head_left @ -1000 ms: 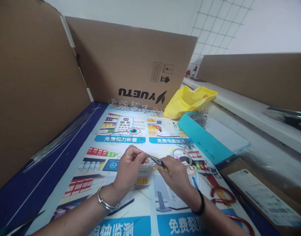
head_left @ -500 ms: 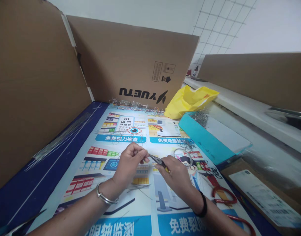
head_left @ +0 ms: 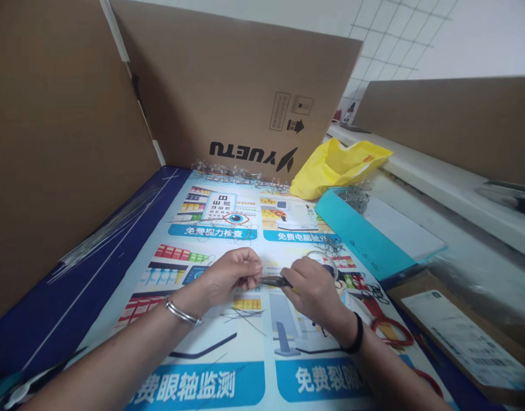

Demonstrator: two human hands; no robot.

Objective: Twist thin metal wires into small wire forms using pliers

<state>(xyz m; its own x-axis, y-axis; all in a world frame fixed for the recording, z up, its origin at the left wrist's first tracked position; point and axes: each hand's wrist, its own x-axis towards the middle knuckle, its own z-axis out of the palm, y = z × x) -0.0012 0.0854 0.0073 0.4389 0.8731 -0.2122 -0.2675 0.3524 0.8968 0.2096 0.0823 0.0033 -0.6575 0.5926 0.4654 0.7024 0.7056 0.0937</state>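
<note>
My right hand (head_left: pixel 311 288) is wrapped round a pair of needle-nose pliers (head_left: pixel 274 281), its jaws pointing left. The tips of the jaws meet the fingers of my left hand (head_left: pixel 236 274). Thumb and fingers of that hand are pinched together on something too small to make out. Just behind my right hand lies a ring of thin wire (head_left: pixel 326 257). Loose dark wire pieces (head_left: pixel 245 315) are scattered on the printed poster (head_left: pixel 202 348) below my left hand. Red-handled scissors (head_left: pixel 391 331) lie to the right of my right wrist.
Cardboard panels (head_left: pixel 193 85) wall off the left and back. A yellow bag (head_left: pixel 335 165) sits at the back right, near a turquoise box (head_left: pixel 365 240) with tangled wire (head_left: pixel 356 198) on it. Wire scraps (head_left: pixel 236 171) line the back edge. A labelled brown package (head_left: pixel 463 337) lies at right.
The pliers have turned from slanting to almost level, their tips now lower against my left fingers. Both hands stay close together. The camera view has shifted a little.
</note>
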